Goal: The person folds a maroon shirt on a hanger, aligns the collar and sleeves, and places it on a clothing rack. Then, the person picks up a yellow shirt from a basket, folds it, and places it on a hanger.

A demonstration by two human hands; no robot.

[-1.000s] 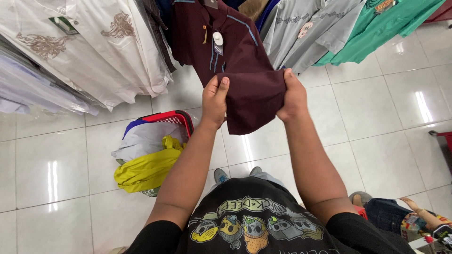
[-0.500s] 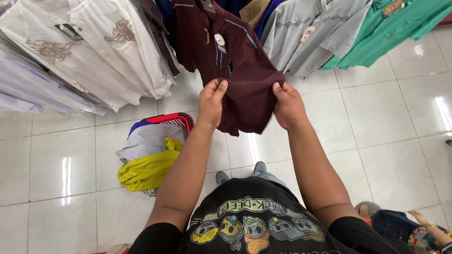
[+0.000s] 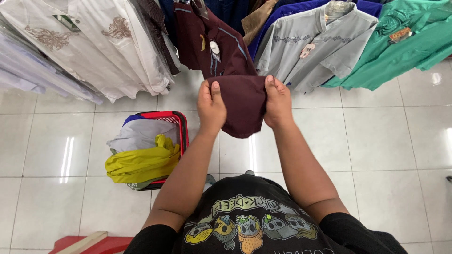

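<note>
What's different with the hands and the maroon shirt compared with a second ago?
Both hands, left hand and right hand, moved closer together, bunching the hem of the maroon shirt into a narrower fold. Neither let go. The shirt stays on its hanger, and the red basket of clothes stays on the floor.

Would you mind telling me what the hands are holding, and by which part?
Both hands, left and right, hold the maroon shirt by its folded-up lower part, one grip on each side edge.
</note>
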